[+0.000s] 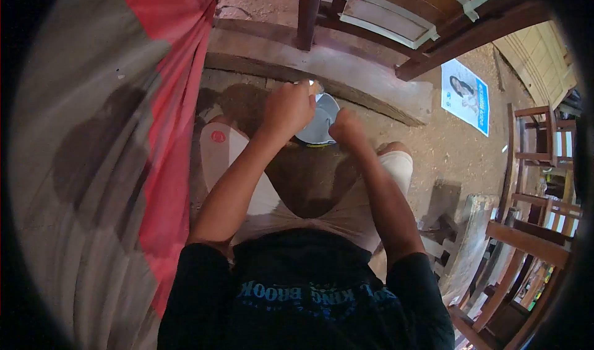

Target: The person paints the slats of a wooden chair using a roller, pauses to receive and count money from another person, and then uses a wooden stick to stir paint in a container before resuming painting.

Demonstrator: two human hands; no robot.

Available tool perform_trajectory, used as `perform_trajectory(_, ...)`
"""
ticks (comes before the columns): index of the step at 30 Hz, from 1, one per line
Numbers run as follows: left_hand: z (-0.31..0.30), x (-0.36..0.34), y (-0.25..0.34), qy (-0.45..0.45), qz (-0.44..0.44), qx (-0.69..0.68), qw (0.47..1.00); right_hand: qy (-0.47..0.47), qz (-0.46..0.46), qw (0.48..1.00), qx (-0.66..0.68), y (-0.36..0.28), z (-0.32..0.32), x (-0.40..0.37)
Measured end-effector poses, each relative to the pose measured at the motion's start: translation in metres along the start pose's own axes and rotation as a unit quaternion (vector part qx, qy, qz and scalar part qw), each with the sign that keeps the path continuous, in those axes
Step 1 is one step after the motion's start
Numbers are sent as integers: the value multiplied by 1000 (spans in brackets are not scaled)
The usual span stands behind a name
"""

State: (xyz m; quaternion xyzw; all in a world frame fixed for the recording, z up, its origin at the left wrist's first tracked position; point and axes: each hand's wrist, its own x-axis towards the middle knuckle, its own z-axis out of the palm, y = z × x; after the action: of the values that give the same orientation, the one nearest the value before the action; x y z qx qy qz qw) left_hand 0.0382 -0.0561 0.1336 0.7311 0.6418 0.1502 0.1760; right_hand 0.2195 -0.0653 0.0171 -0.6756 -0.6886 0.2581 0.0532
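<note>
Left hand (289,109), right hand (348,128) both curled, grip unclear; one grey container (318,122) between; one poster (465,98)

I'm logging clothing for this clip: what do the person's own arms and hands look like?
The left hand and right hand wear no gloves, and no watch or bracelet shows. The forearms are bare, below short black sleeves of a black shirt with blue lettering.

This looks like a furniture workshop, with a dirt floor (442,155), tape (479,4) on dark woodwork (371,39) ahead of the right hand (348,128), and wooden chairs (529,242) far to that hand's right.
</note>
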Motion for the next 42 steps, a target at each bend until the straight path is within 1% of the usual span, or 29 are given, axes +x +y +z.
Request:
perform_trajectory(1,2,1,-1,-9,-4,-6,1000,2,16,1000,11,0,0,5)
perform_trajectory(4,5,3,-5,-16,5,-22,1000,-20,44,999,-22,-1,1,18)
perform_trajectory(7,3,5,-6,-21,5,-40,999,-1,27,999,-26,5,5,22)
perform_trajectory(10,2,4,-8,-30,4,-43,999,-2,54,997,49,10,4,17)
perform_trajectory(13,1,5,-10,-37,8,-50,998,-66,69,992,87,9,-18,6)
perform_trajectory(16,-2,5,-8,-44,-2,-59,997,-14,30,995,91,13,-35,-14)
perform_trajectory(19,-4,7,-7,-49,-8,-67,997,71,-101,983,134,21,-48,-36)
perform_trajectory(20,-5,7,-8,-50,-9,-70,996,63,-64,983,163,16,-56,-45)
perform_trajectory(22,-3,6,-8,-12,12,-55,998,46,7,975,219,5,-71,-60)
perform_trajectory(23,-2,6,-9,8,23,-48,999,70,-15,978,196,7,-65,-58)
perform_trajectory(25,1,7,-10,7,21,-62,998,123,-56,979,150,17,-41,-51)
perform_trajectory(28,-1,8,-10,-2,16,-67,998,157,-25,979,129,11,-17,-43)
perform_trajectory(31,-2,4,-13,3,2,-72,997,104,35,984,139,8,-15,-42)
perform_trajectory(34,5,2,-27,7,-8,-106,994,145,-2,982,124,32,1,-43)
perform_trajectory(37,16,5,-40,-10,-24,-118,993,121,-57,981,137,20,-34,-67)
perform_trajectory(39,17,6,-42,-18,-32,-116,993,122,-37,981,145,10,-50,-80)
perform_trajectory(40,16,5,-41,-20,-32,-116,993,123,-27,981,149,7,-53,-83)
perform_trajectory(42,14,3,-39,-27,-39,-128,991,153,-76,975,142,10,-44,-80)
